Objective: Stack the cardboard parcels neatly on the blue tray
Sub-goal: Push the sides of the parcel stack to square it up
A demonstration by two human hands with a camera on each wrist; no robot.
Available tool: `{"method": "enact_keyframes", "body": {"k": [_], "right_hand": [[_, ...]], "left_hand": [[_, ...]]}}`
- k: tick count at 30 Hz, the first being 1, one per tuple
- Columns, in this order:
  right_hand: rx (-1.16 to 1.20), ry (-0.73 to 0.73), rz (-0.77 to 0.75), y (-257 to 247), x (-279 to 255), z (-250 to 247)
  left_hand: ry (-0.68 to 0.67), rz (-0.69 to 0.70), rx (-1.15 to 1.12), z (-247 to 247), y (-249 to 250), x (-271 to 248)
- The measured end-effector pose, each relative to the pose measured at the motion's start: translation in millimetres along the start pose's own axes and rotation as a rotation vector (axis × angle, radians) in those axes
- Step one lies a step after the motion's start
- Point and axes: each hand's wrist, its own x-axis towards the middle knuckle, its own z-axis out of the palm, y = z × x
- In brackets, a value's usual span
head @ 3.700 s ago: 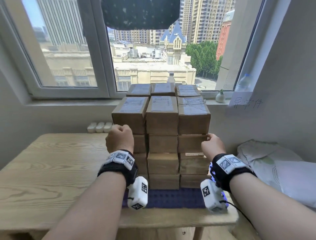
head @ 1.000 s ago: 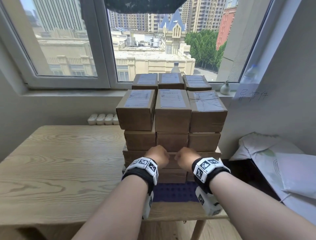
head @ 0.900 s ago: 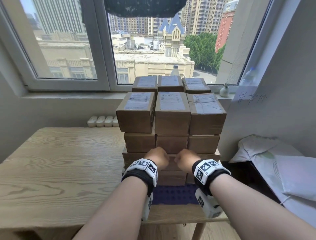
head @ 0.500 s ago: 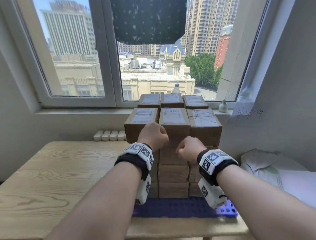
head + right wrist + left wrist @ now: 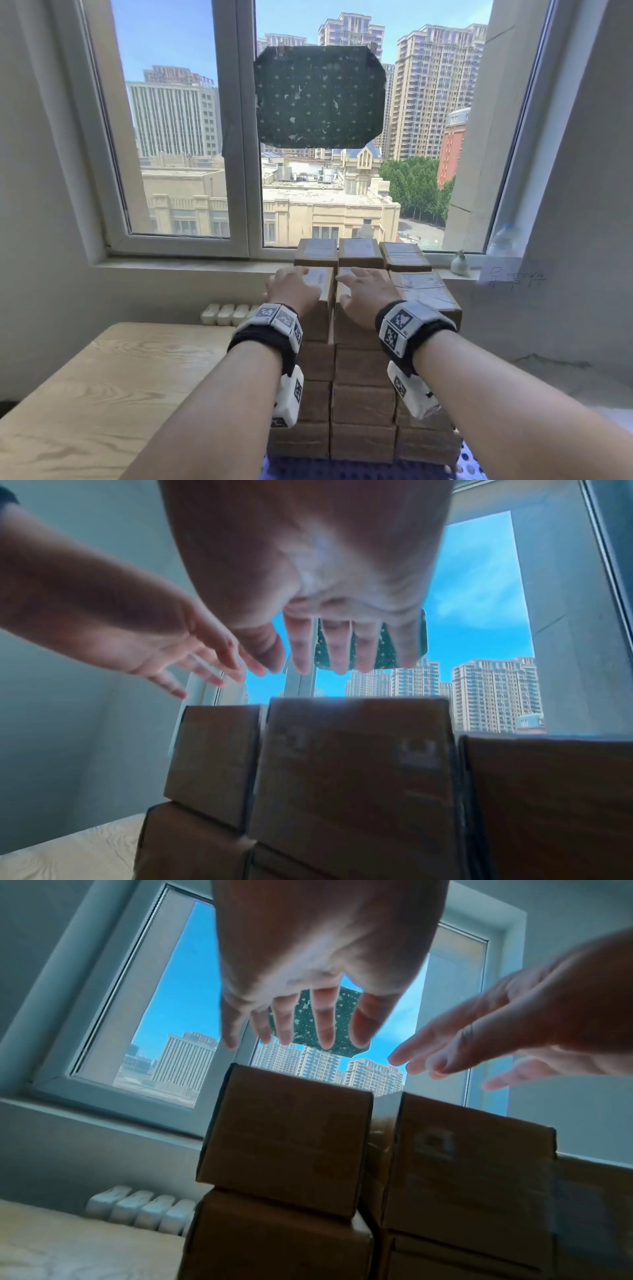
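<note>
- the cardboard parcels (image 5: pixel 363 363) stand as a tall block on the blue tray (image 5: pixel 472 462), which lies at the near right corner of the tabletop (image 5: pixel 102 394); the stacking looks nearly done, with only squaring up left.
- the left hand (image 5: pixel 294 291) hovers with fingers spread wide over the top-left parcel (image 5: pixel 287 1139) of the block; the wrist views show a gap beneath it, so it holds nothing.
- the right hand (image 5: pixel 368 291) is flat and splayed the same way over the top-middle parcel (image 5: pixel 356 764), also empty; whether its fingertips touch the label cannot be told.
- both palms face down, probably to pat the top layer level.
- the top-left parcel juts out past the box under it, so the stack's left side is not yet flush.
- the parcels are plain brown corrugated boxes, sharp-edged, with white printed labels on top and glossy tape along the seams.
- the tray is perforated plastic; the tabletop is pale wood with strong grain.
</note>
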Motion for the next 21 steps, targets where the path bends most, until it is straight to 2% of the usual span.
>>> {"method": "enact_keyframes", "body": {"k": [4,13,17,21], "right_hand": [[-0.025,-0.106,0.075,3.0,12.0,17.2],[0.074,-0.046,0.02,14.7,5.3,17.2],[0.09,0.01,0.064,34.0,-0.3,5.3],[0.026,0.003,0.23,72.7,-7.5,-3.9]], "left_hand": [[-0.152,-0.017,0.085,13.5,-2.0,2.0],[-0.066,0.037,0.177,12.6,6.4,-11.4],[-0.062,0.128,0.191,9.7,19.2,-5.7],[-0.191,0.275,0.237,16.2,39.2,-6.5]]}}
